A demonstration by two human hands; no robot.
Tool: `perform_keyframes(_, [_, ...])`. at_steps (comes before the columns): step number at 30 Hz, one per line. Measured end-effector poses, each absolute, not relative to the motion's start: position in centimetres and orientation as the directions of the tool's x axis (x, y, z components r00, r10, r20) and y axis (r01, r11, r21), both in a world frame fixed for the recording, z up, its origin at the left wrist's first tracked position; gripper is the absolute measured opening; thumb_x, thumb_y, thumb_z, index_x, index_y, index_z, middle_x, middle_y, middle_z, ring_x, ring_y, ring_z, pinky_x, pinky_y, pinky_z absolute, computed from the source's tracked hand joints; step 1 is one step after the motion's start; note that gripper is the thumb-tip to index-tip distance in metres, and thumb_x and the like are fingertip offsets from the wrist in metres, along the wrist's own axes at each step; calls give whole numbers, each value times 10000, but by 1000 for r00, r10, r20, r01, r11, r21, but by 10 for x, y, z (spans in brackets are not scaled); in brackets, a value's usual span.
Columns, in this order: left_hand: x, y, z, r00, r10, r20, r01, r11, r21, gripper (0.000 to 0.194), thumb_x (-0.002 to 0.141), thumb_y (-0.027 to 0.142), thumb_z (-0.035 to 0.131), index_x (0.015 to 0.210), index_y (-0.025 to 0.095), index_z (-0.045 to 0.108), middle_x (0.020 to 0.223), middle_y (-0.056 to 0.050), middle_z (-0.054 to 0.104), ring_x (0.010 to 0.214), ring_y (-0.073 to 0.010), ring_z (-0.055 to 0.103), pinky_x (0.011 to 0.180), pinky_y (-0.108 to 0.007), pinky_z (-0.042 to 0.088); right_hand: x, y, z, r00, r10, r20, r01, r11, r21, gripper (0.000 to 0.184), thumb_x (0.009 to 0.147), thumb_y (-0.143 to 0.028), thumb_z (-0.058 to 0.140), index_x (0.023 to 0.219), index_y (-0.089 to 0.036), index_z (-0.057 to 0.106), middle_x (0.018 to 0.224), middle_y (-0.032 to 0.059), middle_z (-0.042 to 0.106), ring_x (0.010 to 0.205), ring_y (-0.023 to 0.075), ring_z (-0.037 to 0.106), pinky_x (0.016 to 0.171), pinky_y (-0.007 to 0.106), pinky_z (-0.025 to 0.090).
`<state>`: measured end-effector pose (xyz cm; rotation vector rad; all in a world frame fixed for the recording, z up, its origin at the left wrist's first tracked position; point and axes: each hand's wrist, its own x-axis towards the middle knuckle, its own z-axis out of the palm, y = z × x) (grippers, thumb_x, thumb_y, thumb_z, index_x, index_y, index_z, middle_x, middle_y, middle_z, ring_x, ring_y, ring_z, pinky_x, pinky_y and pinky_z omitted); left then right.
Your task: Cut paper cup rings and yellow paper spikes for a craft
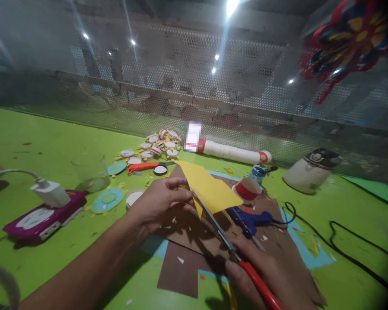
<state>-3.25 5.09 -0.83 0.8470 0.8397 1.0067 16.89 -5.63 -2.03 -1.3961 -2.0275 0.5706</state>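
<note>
My left hand [161, 200] pinches the left edge of a yellow paper sheet [210, 187], holding it above brown cardboard [184, 232]. In my right hand [255, 267] is a pair of scissors [218, 228] with red handles, its metal blades pointing up and left at the sheet's lower left part. A narrow strip of the yellow paper hangs down beside the blades. Just beyond the right hand, a blue hot glue gun [250, 220] rests on the cardboard. A red and white paper cup [247, 189] stands behind the glue gun.
Several small round paper pieces [163, 144] are heaped at the back, near a red-handled utility knife [145, 166]. A purple power strip [45, 219] and a clear cup [92, 172] stand left. A white roll [233, 151] lies along the mesh screen. A black cord [330, 241] crosses the right side.
</note>
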Motion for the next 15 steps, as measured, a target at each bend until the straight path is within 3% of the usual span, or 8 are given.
perform_keyframes(4, [-31, 50, -7, 294, 937, -191, -369, 295, 881, 245, 688, -36, 655, 913, 56, 683, 754, -79, 701, 544, -87, 620, 512, -166, 526, 173, -52, -20, -321, 932, 169, 650, 346, -677, 245, 888, -391, 476, 981, -243, 648, 647, 16, 670, 528, 175, 626, 509, 232, 522])
perform_keyframes(8, [-29, 47, -5, 242, 954, -177, -390, 263, 882, 232, 681, -65, 630, 867, 62, 686, 706, -60, 688, 537, -95, 626, 531, -185, 542, 174, -52, -20, -345, 930, 127, 633, 331, -700, 320, 908, -430, 427, 967, -216, 657, 645, 18, 658, 549, 169, 624, 600, 245, 548])
perform_keyframes(15, [-26, 40, 4, 218, 960, -175, -361, 246, 900, 159, 693, -36, 662, 807, 66, 706, 718, -61, 698, 547, -96, 630, 530, -182, 541, 171, -53, -25, -300, 937, 176, 562, 323, -762, 321, 908, -463, 427, 1026, -255, 641, 733, 6, 651, 645, 152, 613, 632, 216, 518])
